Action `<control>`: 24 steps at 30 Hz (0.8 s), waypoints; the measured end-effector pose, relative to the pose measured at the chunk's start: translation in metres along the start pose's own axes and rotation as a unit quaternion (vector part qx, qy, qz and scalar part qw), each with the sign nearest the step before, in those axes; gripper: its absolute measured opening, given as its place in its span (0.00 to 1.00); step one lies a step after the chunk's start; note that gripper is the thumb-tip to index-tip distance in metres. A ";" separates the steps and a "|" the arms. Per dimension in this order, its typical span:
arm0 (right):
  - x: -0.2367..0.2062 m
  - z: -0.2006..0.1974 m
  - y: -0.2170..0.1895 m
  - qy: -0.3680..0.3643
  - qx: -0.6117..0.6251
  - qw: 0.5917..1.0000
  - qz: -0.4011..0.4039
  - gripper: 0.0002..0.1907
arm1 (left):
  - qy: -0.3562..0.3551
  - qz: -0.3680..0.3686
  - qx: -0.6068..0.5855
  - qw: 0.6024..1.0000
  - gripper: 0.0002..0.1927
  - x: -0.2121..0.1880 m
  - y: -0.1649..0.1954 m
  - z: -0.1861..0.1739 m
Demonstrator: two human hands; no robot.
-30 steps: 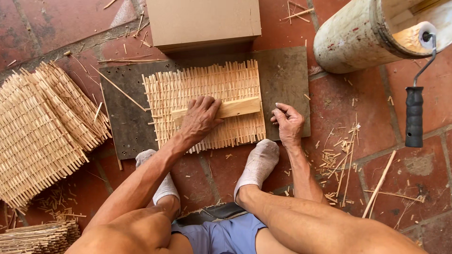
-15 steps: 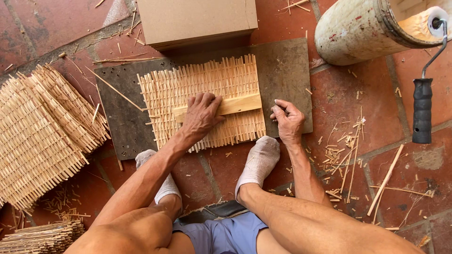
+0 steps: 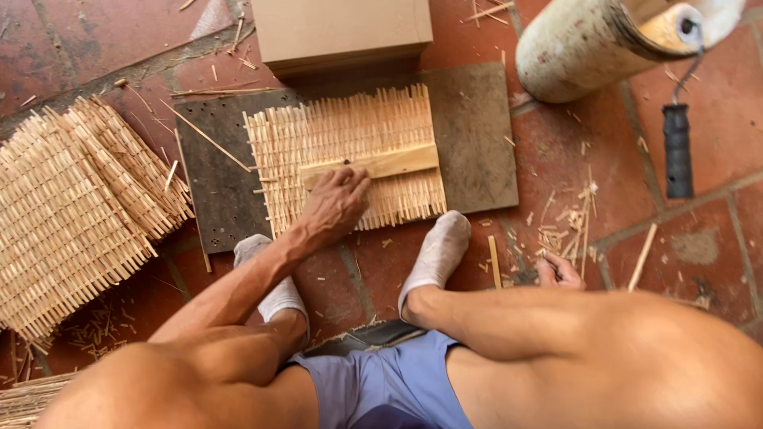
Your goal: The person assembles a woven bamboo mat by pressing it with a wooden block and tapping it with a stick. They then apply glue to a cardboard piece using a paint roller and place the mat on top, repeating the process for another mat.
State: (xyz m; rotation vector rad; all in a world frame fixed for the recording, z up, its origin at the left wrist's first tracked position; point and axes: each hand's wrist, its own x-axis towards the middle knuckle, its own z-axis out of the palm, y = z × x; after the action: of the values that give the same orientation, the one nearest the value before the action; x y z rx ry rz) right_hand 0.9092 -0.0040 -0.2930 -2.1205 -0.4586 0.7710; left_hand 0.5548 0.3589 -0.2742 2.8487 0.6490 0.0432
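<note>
Head view: half a second ago my right hand point(image 3: 559, 271) was up at the right edge of the stick mat point(image 3: 350, 155). Now it is off the mat and down on the red floor, right of the mat, past my right sock point(image 3: 435, 254). It sits by the loose sticks point(image 3: 568, 222) scattered there. I think it is picking up another stick for the weaving. My knee hides part of it, but the fingers look curled, and I cannot tell if they hold anything.

My left hand point(image 3: 334, 202) has stayed put. It lies flat and open on the mat, fingers spread, pressing down just under the flat wood strip point(image 3: 381, 163) that lies across the mat. My left arm reaches straight out from my knee to it.

The mat lies on the dark board point(image 3: 477, 135). A cardboard box point(image 3: 342, 32) sits just above the mat. A pile of finished mats point(image 3: 71, 214) lies well left of it.
</note>
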 end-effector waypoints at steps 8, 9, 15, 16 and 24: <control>-0.050 -0.027 0.008 0.109 -0.007 0.994 0.002 0.16 | -0.042 -0.009 -0.031 0.999 0.18 0.007 0.010 -0.048; -0.051 -0.025 0.003 0.100 -0.007 0.995 0.007 0.16 | -0.058 -0.025 -0.033 0.997 0.18 0.007 0.011 -0.053; -0.047 -0.013 -0.034 0.069 -0.076 0.995 0.004 0.16 | -0.058 -0.023 -0.017 0.998 0.23 0.009 0.015 -0.062; -0.042 -0.006 -0.038 0.053 -0.086 0.995 -0.007 0.15 | -0.049 -0.022 -0.006 0.999 0.24 0.009 0.014 -0.062; -0.018 0.067 -0.043 -0.082 -0.409 0.900 -0.128 0.08 | -0.030 -0.038 -0.027 0.998 0.24 0.003 0.014 -0.056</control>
State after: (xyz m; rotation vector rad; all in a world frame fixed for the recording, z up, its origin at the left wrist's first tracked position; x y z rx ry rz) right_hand 0.8490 0.0503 -0.2839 -2.6700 -1.3127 0.6634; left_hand 0.5591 0.3597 -0.2165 2.7602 0.7302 -0.0367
